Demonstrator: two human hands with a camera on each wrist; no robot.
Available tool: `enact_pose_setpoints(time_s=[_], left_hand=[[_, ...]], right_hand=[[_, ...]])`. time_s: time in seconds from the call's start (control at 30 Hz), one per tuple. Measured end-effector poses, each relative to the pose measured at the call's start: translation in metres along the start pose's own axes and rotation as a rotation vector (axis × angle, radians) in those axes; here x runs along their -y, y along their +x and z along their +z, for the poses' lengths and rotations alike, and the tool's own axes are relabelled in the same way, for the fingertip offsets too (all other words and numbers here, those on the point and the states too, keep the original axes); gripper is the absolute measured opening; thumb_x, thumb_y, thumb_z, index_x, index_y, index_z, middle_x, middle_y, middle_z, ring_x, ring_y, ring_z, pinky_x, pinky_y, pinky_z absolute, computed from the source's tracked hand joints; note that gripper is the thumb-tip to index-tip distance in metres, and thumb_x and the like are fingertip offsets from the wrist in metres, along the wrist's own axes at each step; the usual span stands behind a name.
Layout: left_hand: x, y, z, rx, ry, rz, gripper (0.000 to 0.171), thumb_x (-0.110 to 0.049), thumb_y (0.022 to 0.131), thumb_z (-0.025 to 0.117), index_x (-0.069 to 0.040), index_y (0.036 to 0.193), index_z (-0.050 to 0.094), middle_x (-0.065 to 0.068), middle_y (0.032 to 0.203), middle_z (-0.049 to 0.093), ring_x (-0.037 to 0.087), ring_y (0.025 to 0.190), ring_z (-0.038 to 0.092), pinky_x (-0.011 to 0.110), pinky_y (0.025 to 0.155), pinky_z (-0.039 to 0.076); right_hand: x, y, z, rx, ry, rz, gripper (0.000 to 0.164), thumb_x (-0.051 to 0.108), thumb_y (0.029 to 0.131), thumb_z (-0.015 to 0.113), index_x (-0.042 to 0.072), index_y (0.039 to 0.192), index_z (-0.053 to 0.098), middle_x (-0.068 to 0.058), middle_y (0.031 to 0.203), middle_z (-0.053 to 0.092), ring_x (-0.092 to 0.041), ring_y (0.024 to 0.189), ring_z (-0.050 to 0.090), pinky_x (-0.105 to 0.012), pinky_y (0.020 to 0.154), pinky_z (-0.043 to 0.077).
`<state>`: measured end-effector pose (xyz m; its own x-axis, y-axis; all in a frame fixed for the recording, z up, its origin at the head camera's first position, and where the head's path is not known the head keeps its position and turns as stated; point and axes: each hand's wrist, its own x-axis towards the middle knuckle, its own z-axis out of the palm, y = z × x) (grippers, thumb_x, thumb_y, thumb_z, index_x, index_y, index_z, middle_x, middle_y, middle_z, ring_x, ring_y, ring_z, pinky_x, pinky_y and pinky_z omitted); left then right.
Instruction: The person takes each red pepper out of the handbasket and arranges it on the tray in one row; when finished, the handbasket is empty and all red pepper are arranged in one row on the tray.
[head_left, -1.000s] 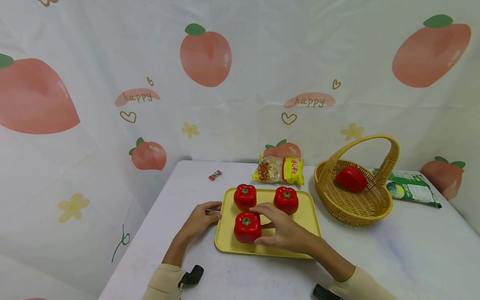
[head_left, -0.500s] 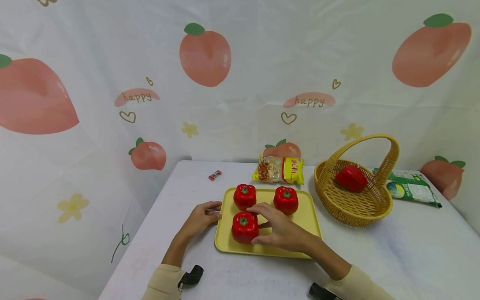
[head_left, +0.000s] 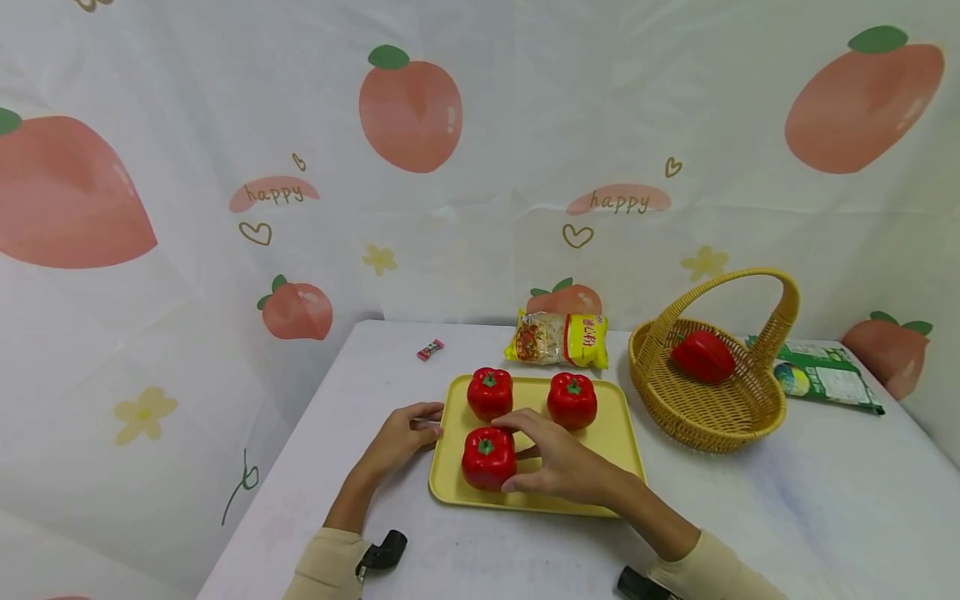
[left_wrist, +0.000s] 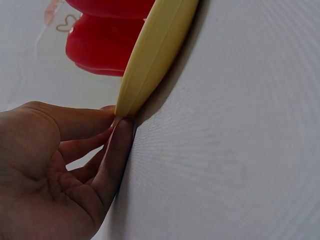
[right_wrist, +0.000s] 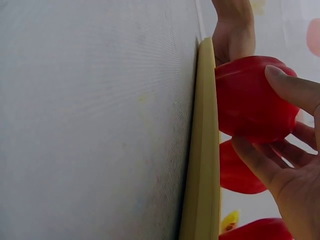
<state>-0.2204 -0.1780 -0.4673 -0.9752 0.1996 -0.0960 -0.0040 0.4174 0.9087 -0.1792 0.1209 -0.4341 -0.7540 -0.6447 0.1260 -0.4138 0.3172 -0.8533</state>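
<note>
My right hand (head_left: 566, 458) grips a red bell pepper (head_left: 483, 471) at the front left of a yellow tray (head_left: 617, 429). In the right wrist view the thumb lies on one side of this pepper (right_wrist: 250, 100) and fingers curve round the other, its base right at the tray's rim. Two more red bell peppers stand behind it, one at the back left (head_left: 487, 402) and one at the back right (head_left: 573, 407). My left hand (head_left: 401, 442) pinches the tray's left edge (left_wrist: 155, 55) between thumb and fingers, seen closely in the left wrist view.
A yellow wicker basket (head_left: 675, 421) with a tall handle stands right of the tray, a red pepper (head_left: 703, 357) lying inside. Behind it lies a green packet (head_left: 825, 377). A yellow noodle bag (head_left: 558, 340) and a small wrapped candy (head_left: 431, 350) lie toward the back.
My right hand and the gripped pepper have shifted slightly left, then a touch toward the tray's front edge. The left hand and the tray have stayed put.
</note>
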Motion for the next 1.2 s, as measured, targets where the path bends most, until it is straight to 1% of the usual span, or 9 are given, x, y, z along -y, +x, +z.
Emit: enact_pose_setpoints(time_s=[0.2,0.47,0.73,0.87,0.93,1.03,1.1,1.2], left_hand=[[-0.001,0.0,0.0,-0.003,-0.003,-0.004,0.043,-0.003,0.1,0.069,0.003,0.142,0.063,0.015,0.129,0.072,0.02,0.103,0.07,0.035,0.089,0.063],[-0.001,0.0,0.001,-0.014,0.024,-0.001,0.044,-0.004,0.099,0.072,0.002,0.142,0.064,0.013,0.128,0.073,0.02,0.102,0.07,0.035,0.089,0.063],[-0.002,0.0,0.001,-0.013,0.021,0.004,0.043,-0.004,0.099,0.072,0.003,0.141,0.064,0.013,0.126,0.073,0.019,0.101,0.07,0.035,0.088,0.062],[-0.002,0.0,0.001,-0.014,0.023,-0.001,0.044,-0.004,0.099,0.072,0.003,0.141,0.064,0.012,0.126,0.073,0.019,0.101,0.07,0.035,0.088,0.063],[-0.002,0.0,0.001,-0.014,0.023,-0.003,0.044,-0.004,0.099,0.072,0.003,0.141,0.064,0.012,0.126,0.073,0.019,0.102,0.07,0.036,0.089,0.063],[-0.001,0.0,0.001,-0.015,0.023,-0.002,0.044,-0.004,0.099,0.072,0.003,0.141,0.064,0.012,0.126,0.073,0.02,0.103,0.07,0.036,0.089,0.063],[-0.001,0.001,0.001,-0.018,0.027,-0.001,0.044,-0.004,0.098,0.073,0.002,0.141,0.065,0.012,0.126,0.073,0.02,0.103,0.07,0.036,0.089,0.062],[0.0,0.001,0.001,-0.019,0.035,0.002,0.044,-0.005,0.098,0.073,0.002,0.141,0.065,0.012,0.126,0.073,0.02,0.103,0.07,0.035,0.089,0.062]], right_hand=[[-0.001,0.0,0.001,0.001,0.003,0.01,0.081,0.026,0.086,0.091,0.012,0.154,0.049,0.006,0.145,0.056,-0.023,0.135,0.058,-0.03,0.096,0.06],[-0.001,-0.001,0.001,0.009,0.002,0.015,0.084,0.027,0.085,0.091,0.011,0.156,0.048,0.006,0.146,0.055,-0.023,0.135,0.057,-0.029,0.096,0.06],[0.0,-0.004,-0.001,0.002,0.004,0.023,0.085,0.027,0.085,0.091,0.012,0.156,0.048,0.007,0.145,0.056,-0.021,0.136,0.056,-0.029,0.096,0.06],[0.002,-0.009,-0.005,-0.016,-0.007,0.009,0.085,0.028,0.085,0.092,0.011,0.156,0.048,0.004,0.146,0.056,-0.023,0.135,0.056,-0.031,0.095,0.06],[0.002,-0.012,-0.008,-0.032,-0.017,-0.015,0.084,0.027,0.085,0.092,0.009,0.155,0.049,-0.001,0.147,0.057,-0.026,0.135,0.056,-0.035,0.095,0.061],[0.003,-0.018,-0.015,-0.06,-0.031,-0.045,0.081,0.026,0.085,0.092,0.011,0.152,0.051,-0.006,0.148,0.056,-0.033,0.135,0.055,-0.041,0.094,0.062],[0.003,-0.023,-0.02,-0.08,-0.039,-0.058,0.078,0.026,0.085,0.092,0.014,0.151,0.051,-0.007,0.148,0.057,-0.036,0.135,0.056,-0.043,0.095,0.062],[0.003,-0.032,-0.028,-0.113,-0.064,-0.067,0.076,0.03,0.086,0.091,0.019,0.15,0.052,-0.002,0.148,0.057,-0.036,0.133,0.057,-0.041,0.095,0.061]])
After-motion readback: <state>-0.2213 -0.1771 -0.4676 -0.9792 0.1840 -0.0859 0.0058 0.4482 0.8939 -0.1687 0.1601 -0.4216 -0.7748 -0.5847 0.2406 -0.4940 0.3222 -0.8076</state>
